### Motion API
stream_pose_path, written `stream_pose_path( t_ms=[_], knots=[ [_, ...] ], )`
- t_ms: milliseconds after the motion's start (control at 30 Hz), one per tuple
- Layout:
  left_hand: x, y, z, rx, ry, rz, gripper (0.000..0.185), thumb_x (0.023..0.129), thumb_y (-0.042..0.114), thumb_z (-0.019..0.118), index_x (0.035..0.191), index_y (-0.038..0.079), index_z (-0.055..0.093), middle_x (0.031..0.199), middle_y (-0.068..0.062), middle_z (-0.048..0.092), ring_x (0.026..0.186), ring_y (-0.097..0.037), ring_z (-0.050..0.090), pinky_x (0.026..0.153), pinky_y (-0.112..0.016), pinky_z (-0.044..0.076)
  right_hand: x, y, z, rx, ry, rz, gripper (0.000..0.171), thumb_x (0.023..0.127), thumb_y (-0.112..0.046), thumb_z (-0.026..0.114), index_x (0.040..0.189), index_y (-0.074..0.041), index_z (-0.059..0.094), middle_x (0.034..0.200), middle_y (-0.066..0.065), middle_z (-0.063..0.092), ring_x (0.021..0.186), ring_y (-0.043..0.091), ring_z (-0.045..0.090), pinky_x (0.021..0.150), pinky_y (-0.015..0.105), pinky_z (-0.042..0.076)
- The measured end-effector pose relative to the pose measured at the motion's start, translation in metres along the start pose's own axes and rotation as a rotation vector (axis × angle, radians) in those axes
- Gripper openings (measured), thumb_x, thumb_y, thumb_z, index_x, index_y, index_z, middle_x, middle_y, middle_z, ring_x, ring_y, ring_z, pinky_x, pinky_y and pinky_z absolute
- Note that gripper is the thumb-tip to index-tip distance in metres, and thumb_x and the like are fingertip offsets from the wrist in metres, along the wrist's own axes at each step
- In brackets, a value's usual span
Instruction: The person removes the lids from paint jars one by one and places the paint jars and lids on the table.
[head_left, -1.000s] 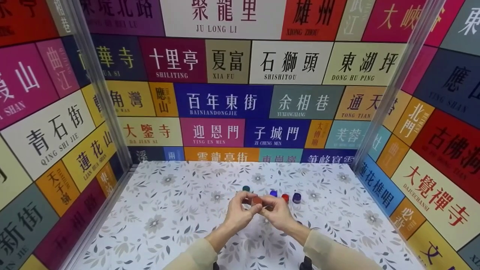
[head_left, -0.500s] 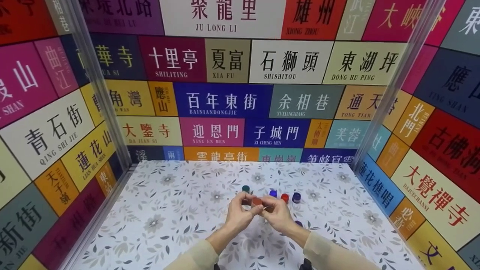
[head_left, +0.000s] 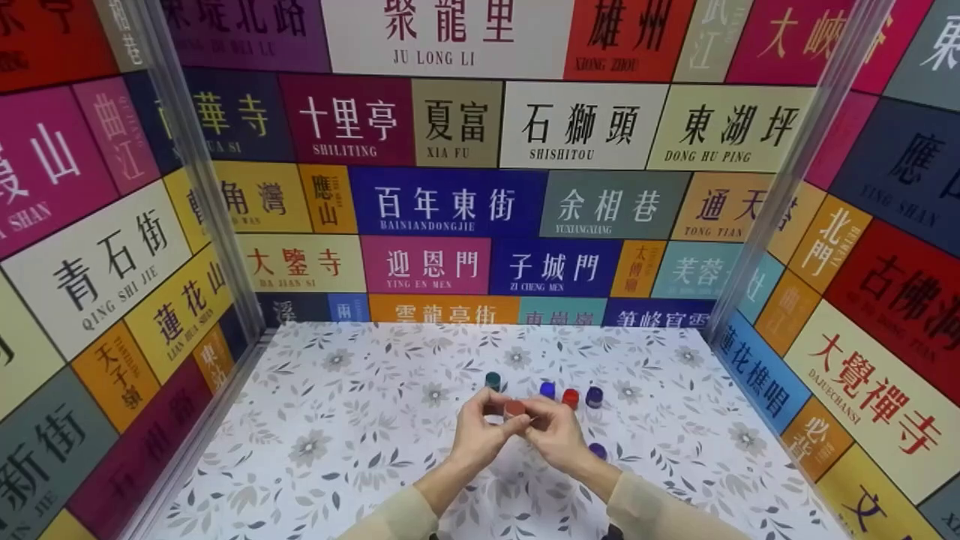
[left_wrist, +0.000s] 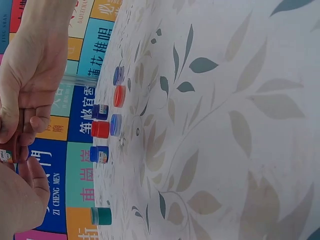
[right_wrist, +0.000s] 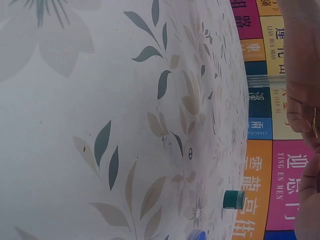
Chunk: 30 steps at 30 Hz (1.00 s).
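Observation:
In the head view both hands meet over the middle of the table around a small reddish-brown paint jar [head_left: 514, 407]. My left hand [head_left: 478, 433] holds it with thumb and fingers from the left. From the other side, my right hand [head_left: 556, 433] pinches at the same jar; its fingertips are partly hidden. The left wrist view shows the brown jar's printed label [left_wrist: 7, 155] between the hands. A thin yellowish strip [right_wrist: 315, 122] shows by the left fingers in the right wrist view; what it is I cannot tell.
Behind the hands stand a green jar [head_left: 492, 381], a blue jar [head_left: 547, 389], a red jar [head_left: 571, 398] and a dark purple jar [head_left: 594, 397]. Another purple jar [head_left: 597, 451] is beside the right wrist. A second red jar [left_wrist: 119, 96] shows in the left wrist view. Printed walls enclose the flowered table [head_left: 360, 420].
Both hands stay in nearly the same place around the brown jar, with small shifts of the fingers. The purple jar beside the right wrist, hidden a second ago, now shows.

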<state>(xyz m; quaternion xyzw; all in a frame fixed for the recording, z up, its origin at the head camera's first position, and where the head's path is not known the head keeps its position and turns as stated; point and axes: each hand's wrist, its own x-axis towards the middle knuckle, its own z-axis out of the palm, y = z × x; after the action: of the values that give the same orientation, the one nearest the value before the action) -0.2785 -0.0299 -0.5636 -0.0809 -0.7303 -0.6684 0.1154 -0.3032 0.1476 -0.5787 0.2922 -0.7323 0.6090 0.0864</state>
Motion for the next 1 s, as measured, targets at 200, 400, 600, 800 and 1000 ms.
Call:
stream_pose_path(
  t_ms=[200,400,600,800,1000],
  knots=[
    [0.002,0.002,-0.007,0.053,-0.077,0.001,0.034,0.085,0.020,0.096,0.110,0.009,0.076,0.110,-0.011,0.079,0.101,-0.015,0.070,0.086,-0.027,0.062,-0.001,0.000,-0.001,0.009,-0.007,-0.028,0.026,0.095,0.004,0.084,0.120,0.010,0.081,0.111,0.035,0.077,0.099,0.000,0.071,0.084,0.017,0.062],
    [0.007,0.006,-0.020,0.077,-0.206,0.052,0.039,0.094,0.019,0.089,0.130,0.006,0.079,0.116,-0.018,0.079,0.104,-0.020,0.071,0.084,-0.026,0.061,0.000,-0.003,-0.004,0.015,-0.017,0.006,0.024,0.096,-0.001,0.085,0.119,0.007,0.083,0.110,0.025,0.079,0.093,0.002,0.072,0.077,0.018,0.062],
    [0.010,0.007,-0.026,0.097,-0.291,0.104,0.039,0.099,0.017,0.083,0.136,0.005,0.079,0.124,-0.021,0.078,0.107,-0.021,0.075,0.087,-0.031,0.064,-0.002,-0.004,-0.008,0.034,-0.051,-0.020,0.021,0.096,-0.002,0.085,0.115,0.006,0.083,0.102,0.024,0.076,0.090,0.002,0.070,0.075,0.018,0.062],
    [0.008,0.011,-0.028,0.148,-0.299,0.121,0.033,0.100,0.020,0.083,0.131,0.009,0.082,0.121,-0.018,0.079,0.104,-0.017,0.073,0.080,-0.026,0.062,-0.002,-0.005,-0.009,0.062,-0.075,-0.039,0.023,0.096,0.000,0.084,0.117,0.008,0.082,0.103,0.018,0.077,0.094,0.001,0.070,0.078,0.018,0.062],
    [0.006,0.013,-0.027,0.159,-0.293,0.112,0.029,0.100,0.022,0.084,0.128,0.014,0.084,0.116,-0.014,0.082,0.105,-0.015,0.071,0.080,-0.025,0.060,-0.003,-0.006,-0.010,0.067,-0.078,-0.018,0.024,0.096,0.002,0.084,0.119,0.009,0.082,0.105,0.018,0.078,0.094,0.001,0.072,0.079,0.019,0.063]
  ],
)
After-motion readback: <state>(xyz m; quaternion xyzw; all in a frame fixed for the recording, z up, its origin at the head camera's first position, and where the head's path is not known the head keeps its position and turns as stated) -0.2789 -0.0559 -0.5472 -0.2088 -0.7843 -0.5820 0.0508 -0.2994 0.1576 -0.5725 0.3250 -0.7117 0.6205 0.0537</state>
